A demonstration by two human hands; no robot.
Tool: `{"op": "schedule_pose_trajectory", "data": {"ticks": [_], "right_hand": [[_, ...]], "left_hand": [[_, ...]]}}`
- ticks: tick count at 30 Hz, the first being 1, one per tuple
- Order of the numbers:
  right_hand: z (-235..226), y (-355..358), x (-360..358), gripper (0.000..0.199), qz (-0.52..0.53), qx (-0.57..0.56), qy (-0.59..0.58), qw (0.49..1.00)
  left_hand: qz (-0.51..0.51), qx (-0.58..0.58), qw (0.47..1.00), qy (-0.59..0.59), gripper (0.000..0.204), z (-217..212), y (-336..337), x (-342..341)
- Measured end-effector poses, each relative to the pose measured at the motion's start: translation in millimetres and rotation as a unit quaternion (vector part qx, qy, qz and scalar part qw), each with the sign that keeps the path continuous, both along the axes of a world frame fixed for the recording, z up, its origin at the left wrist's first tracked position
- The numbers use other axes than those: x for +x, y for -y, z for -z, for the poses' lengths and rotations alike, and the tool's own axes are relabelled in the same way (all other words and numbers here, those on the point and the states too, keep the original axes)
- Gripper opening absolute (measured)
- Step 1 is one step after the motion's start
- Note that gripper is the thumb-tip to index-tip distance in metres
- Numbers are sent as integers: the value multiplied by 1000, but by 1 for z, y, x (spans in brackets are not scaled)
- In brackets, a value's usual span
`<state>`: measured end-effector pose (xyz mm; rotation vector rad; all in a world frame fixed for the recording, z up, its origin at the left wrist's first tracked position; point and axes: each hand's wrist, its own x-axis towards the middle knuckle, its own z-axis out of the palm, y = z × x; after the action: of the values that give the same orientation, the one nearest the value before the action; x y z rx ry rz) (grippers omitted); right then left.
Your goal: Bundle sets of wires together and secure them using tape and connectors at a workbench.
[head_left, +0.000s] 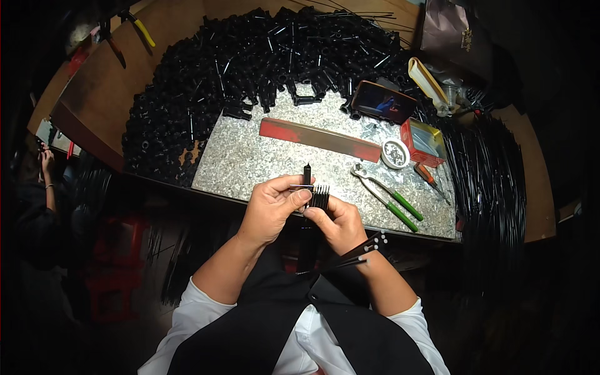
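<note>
Both my hands meet just in front of the worktop's near edge. My left hand (272, 206) is closed, pinching near a dark piece with a pointed tip (307, 173) that stands upright. A thin, shiny pin-like piece (301, 186) lies across it at the fingertips. My right hand (340, 224) is closed around a bundle of thin black rods (320, 197), whose ends line up like a comb beside my left thumb. Below my right wrist, several dark rods with pale round ends (374, 244) stick out; whether they belong to the same bundle is hidden.
A large heap of black tubular parts (250, 56) covers the back of the speckled worktop (234, 156). Nearby lie a red-brown bar (319, 139), green-handled pincers (387, 197), a white bowl (395, 154), a screwdriver (431, 180), a red box (424, 140), a phone (383, 102) and long black rods (494, 187). Another person's hand (47, 161) shows far left.
</note>
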<state>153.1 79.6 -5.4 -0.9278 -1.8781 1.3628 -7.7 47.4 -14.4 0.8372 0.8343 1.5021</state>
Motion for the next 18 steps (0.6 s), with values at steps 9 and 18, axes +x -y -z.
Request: {"op": "schedule_pose_trajectory", "data": {"ticks": [9,18], "right_hand": [[12,-12,10,24,-19,-181,-59,982],[13,-9,6,20,-13,-168,-66,983]], "left_hand": [[86,0,996,8,28,0,-3,-5],[16,-18,994,104,22,7,4,11]]}}
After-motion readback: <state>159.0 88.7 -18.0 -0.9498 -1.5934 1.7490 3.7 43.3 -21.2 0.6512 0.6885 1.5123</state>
